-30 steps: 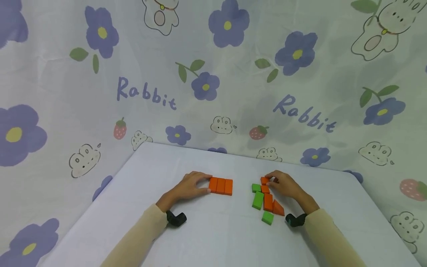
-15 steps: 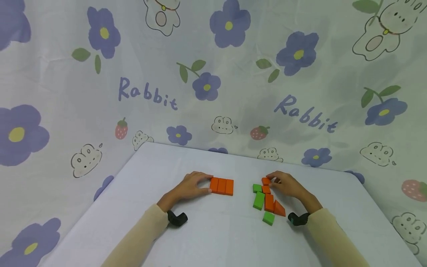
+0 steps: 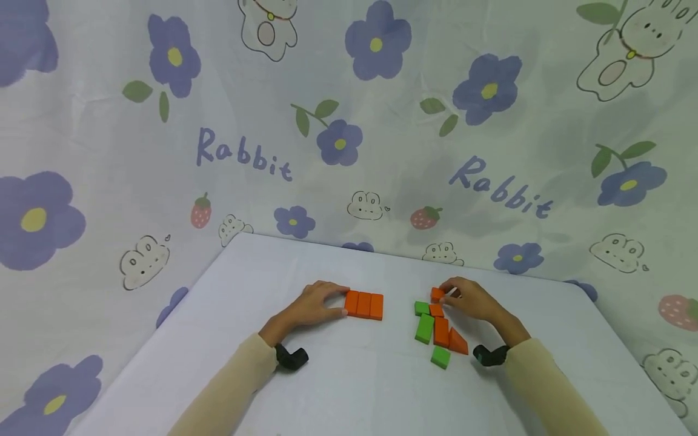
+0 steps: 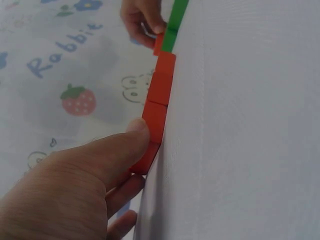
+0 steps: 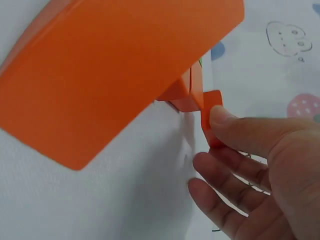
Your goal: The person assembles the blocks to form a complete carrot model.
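In the head view my left hand (image 3: 313, 306) is at the left end of a row of three orange rectangular blocks (image 3: 363, 304). It holds the leftmost one between thumb and index finger; in the left wrist view the thumb (image 4: 137, 127) presses on an orange face. My right hand (image 3: 471, 300) pinches a small orange block (image 5: 212, 117) between thumb and index finger, its other fingers loosely bent. Just in front of that block lies another small orange block (image 3: 436, 310), beside a small green block (image 3: 422, 308).
Nearer the person lie a green rectangular block (image 3: 425, 328), an orange rectangular block (image 3: 441, 332), an orange triangular block (image 3: 458, 342) and another green block (image 3: 440, 357). The white table (image 3: 338, 387) meets a patterned cloth (image 3: 382, 151) at its back edge.
The small orange block in my right hand has tipped a little, so more of its front face shows now. My left hand stays at the orange row; the whole head view has shifted slightly.
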Tool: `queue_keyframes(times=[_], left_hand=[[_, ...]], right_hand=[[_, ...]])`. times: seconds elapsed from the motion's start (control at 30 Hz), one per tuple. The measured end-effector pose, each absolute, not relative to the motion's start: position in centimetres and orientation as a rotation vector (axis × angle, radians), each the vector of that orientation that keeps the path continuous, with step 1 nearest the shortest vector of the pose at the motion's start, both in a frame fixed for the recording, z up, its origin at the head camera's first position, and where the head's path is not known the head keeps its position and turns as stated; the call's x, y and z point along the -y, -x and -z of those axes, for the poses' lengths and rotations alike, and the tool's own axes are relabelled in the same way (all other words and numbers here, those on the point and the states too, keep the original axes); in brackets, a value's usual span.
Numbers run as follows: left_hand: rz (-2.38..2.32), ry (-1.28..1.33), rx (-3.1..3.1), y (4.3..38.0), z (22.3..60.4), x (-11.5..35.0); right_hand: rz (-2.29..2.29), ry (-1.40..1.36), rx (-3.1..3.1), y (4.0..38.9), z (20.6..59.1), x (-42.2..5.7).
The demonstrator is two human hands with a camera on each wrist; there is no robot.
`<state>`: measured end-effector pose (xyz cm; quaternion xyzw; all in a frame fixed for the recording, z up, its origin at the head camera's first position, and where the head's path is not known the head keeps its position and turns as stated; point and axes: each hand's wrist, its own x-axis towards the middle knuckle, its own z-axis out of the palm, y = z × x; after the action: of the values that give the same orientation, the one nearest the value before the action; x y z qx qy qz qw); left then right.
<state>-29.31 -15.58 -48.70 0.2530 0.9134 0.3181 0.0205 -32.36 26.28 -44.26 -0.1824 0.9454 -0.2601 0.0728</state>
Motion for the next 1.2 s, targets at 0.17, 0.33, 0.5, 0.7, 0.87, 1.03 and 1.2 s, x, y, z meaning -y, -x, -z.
queue_keyframes(times=[0.17, 0.33, 0.5, 0.7, 0.87, 1.03, 1.2], left_hand=[[-0.995, -0.774, -2.828, 29.3, 48.9, 15.6], [-0.991, -0.784, -2.829, 29.3, 49.0, 15.6], [-0.998, -0.782, -2.824, 29.2, 48.9, 15.6], [-1.009, -0.781, -2.815, 29.0, 49.0, 15.5], [-0.996, -0.786, -2.811, 28.9, 48.9, 15.4], [-1.002, -0.781, -2.812, 29.0, 48.5, 15.4], [-1.002, -0.782, -2.823, 29.0, 48.2, 15.4]], right_hand=[[0.792, 0.536, -2.907, 32.2, 43.7, -26.4], [0.82, 0.556, -2.942, 31.8, 43.0, -26.3], [0.842, 0.596, -2.962, 30.4, 41.9, -24.8], [0.917, 0.682, -2.949, 27.9, 41.1, -21.6], [0.961, 0.76, -2.933, 26.1, 40.8, -19.0], [0.982, 0.931, -2.932, 25.3, 40.7, -17.2], [0.997, 0.946, -2.918, 24.8, 40.7, -15.7]])
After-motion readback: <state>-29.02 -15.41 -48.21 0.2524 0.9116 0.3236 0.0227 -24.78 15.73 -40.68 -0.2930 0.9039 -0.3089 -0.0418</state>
